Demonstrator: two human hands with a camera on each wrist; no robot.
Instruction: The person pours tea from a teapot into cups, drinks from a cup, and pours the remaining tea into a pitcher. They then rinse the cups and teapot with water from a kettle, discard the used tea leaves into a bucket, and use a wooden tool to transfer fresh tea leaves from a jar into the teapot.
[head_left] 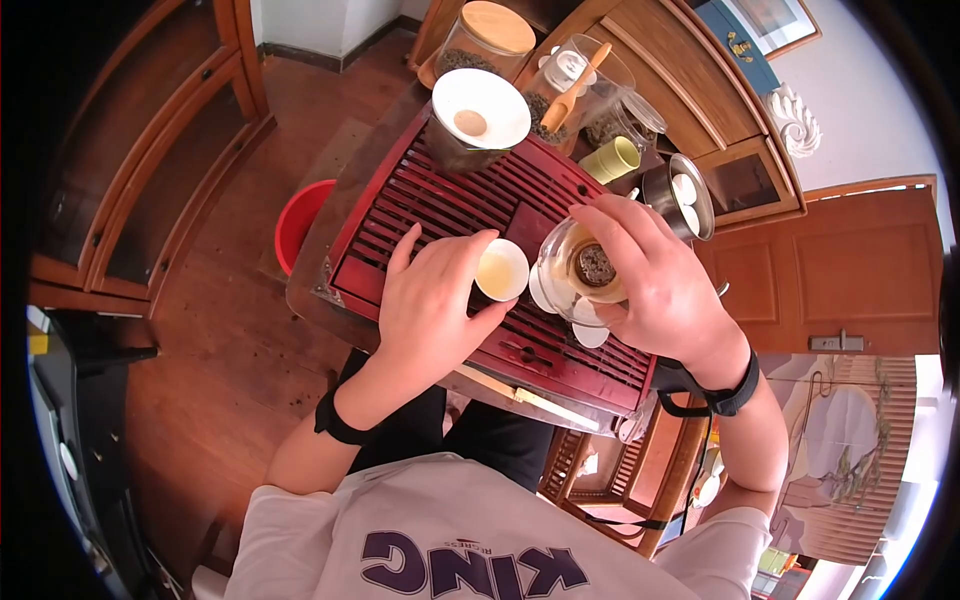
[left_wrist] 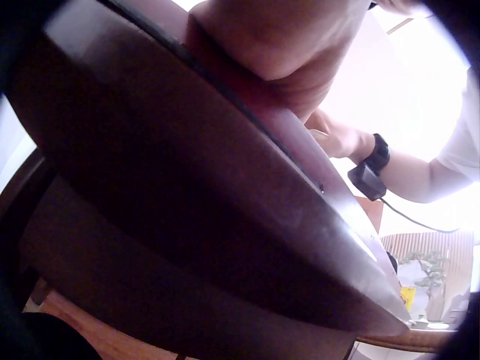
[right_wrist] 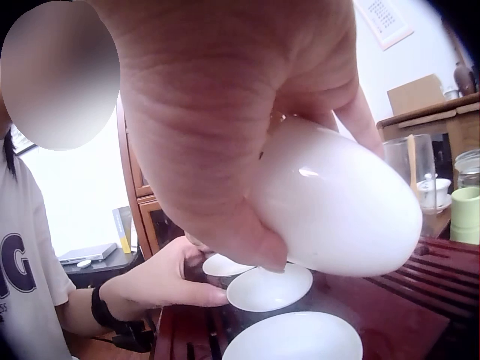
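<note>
In the head view my left hand (head_left: pixel 430 300) holds thumb and forefinger around a small white cup (head_left: pixel 502 270) of pale yellow liquid. My right hand (head_left: pixel 660 275) grips a rounded vessel (head_left: pixel 565 265) just right of that cup, with a dark round patch under the fingers. The right wrist view shows this vessel (right_wrist: pixel 345 210) as glossy white and tilted, above small white cups (right_wrist: pixel 270 289); the left thumb there touches a cup's edge. The left wrist view has the left hand (left_wrist: pixel 277 45) largely cut off, its fingertips hidden.
Beneath the hands lies a red slatted tray (head_left: pixel 390 215). On its far side stand a white bowl (head_left: pixel 490 100), jars (head_left: pixel 500 35), a green cup (head_left: pixel 612 160) and a metal pot (head_left: pixel 705 195). A red bucket (head_left: pixel 297 225) is on the floor at left.
</note>
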